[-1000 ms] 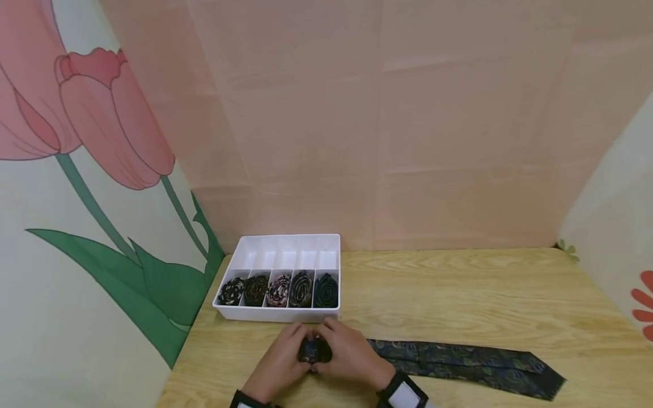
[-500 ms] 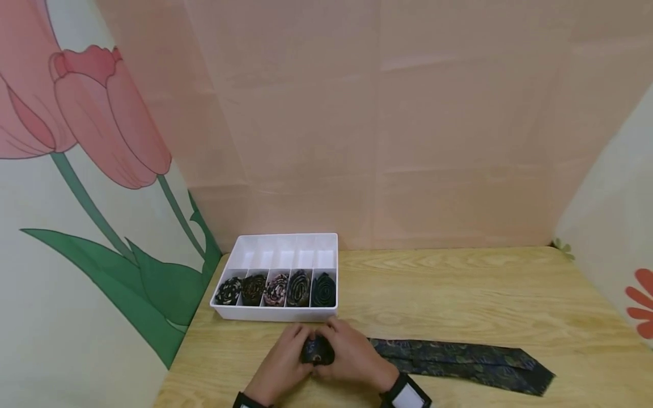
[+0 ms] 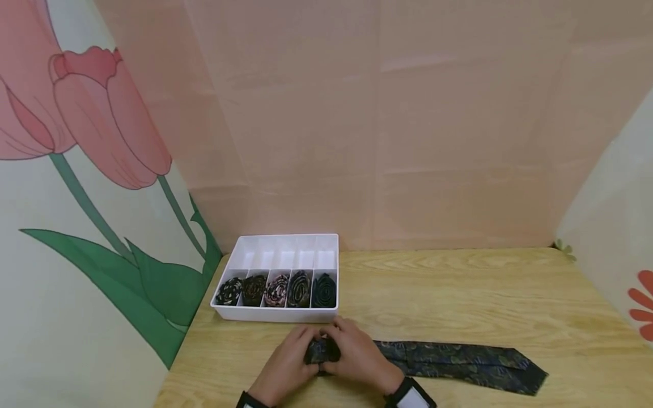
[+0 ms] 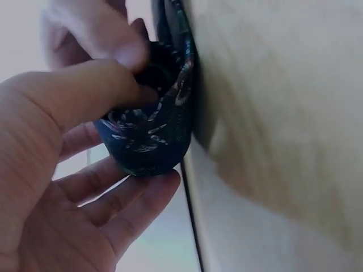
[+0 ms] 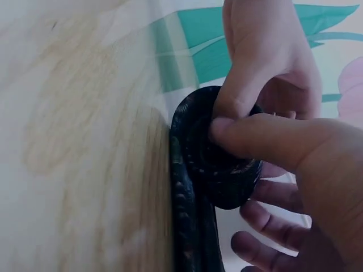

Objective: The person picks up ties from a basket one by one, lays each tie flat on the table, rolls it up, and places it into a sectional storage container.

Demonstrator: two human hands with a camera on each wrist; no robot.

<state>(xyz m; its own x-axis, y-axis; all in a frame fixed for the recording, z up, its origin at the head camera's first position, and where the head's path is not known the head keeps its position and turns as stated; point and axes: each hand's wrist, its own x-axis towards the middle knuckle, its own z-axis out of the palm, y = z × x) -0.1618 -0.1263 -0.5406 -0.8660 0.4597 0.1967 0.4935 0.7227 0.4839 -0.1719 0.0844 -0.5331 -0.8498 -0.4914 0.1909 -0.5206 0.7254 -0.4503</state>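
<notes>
A dark patterned necktie is partly rolled up; its coil sits between my two hands near the table's front. From the coil, the flat length runs right to a pointed end. My left hand pinches the coil from the left, thumb in its hollow and fingers curled beneath in the left wrist view, where the coil shows its patterned side. On the other side my right hand grips it too. Both thumbs press into the top of the coil in the right wrist view.
Just beyond my hands stands a white divided box. Its front compartments hold several rolled neckties, among them a green one and a pink-and-black one. The wooden table meets a pinkish backdrop behind.
Both hands and the coil have moved slightly right. The coil has turned between the fingers, and the necktie's pointed end has slid a little left.
</notes>
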